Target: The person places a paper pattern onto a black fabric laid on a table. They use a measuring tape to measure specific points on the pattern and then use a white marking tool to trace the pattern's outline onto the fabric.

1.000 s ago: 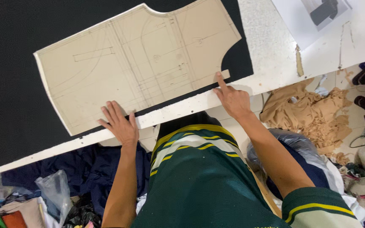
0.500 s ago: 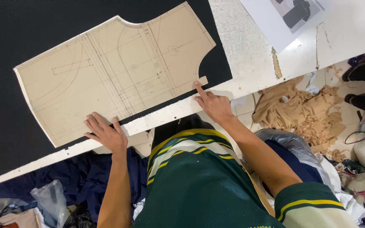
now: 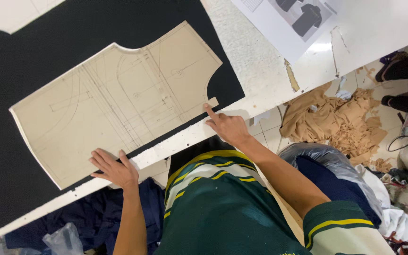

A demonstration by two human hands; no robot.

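Note:
A beige cardboard garment pattern (image 3: 114,101) with pencil lines lies flat on black fabric (image 3: 48,42) spread over a white table (image 3: 260,61). My left hand (image 3: 112,170) rests with spread fingers on the pattern's near edge, by the table's front edge. My right hand (image 3: 225,126) has its index finger stretched out, pressing the small tab at the pattern's near right corner; the other fingers are curled. Neither hand holds anything.
A printed sheet with dark shirt drawings (image 3: 289,21) lies on the table at the top right. Tan fabric scraps (image 3: 336,120) are heaped on the floor to the right, dark blue cloth (image 3: 90,217) and a plastic bag (image 3: 64,238) below the table edge. Someone's dark shoes (image 3: 402,71) show at the far right.
The view has shifted, so pattern and table sit lower and further left in the picture. Both hands have stayed on the pattern's near edge, the left one slid slightly toward the table edge.

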